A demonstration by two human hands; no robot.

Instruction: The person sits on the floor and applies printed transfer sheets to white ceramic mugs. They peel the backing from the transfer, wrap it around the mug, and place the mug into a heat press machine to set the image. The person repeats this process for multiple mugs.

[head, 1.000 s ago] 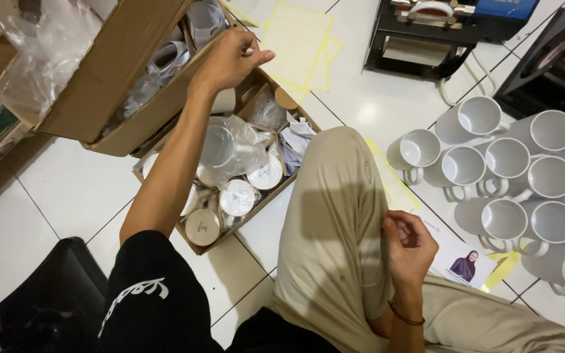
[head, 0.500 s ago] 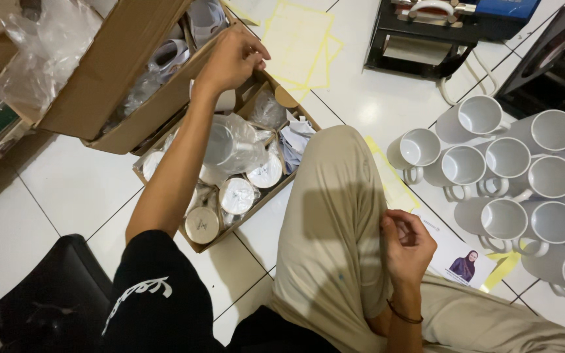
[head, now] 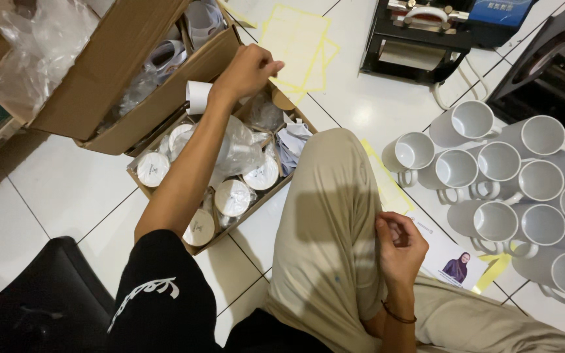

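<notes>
Far left, a crumpled clear plastic bag [head: 31,55] is lying on the flap of a big tilted brown cardboard box [head: 122,72], which is holding more wrapped white mugs. Below it, a black padded seat [head: 40,301] is showing at the bottom corner.

Next right, an open low brown cardboard carton [head: 266,196] is sitting on the white tiled floor [head: 60,183], and it is holding plastic-wrapped white mugs [head: 233,196] standing upside down, round bases up, with loose clear wrap among them. The person's left arm is reaching across this carton. The left hand [head: 246,70] is hovering above the carton's far edge, fingers curled in and the thumb pinched against the fingertips; cannot tell what, if anything, is sitting in the pinch. A white rolled paper tube [head: 197,97] is lying just beside the wrist, at the carton's far rim.

Pale yellow sheets [head: 299,42] are lying flat on the floor beyond the hand. A beige-trousered knee is rising in the middle.

The right hand [head: 400,248] is resting against the thigh, fingers loosely curled shut, pinching the edge of a white printed sheet with a small portrait [head: 449,261] lying on the floor.

Right side, a cluster of unwrapped white ceramic mugs [head: 498,176] is standing upright, touching each other. A black heat press machine [head: 426,36] is sitting at the top.
</notes>
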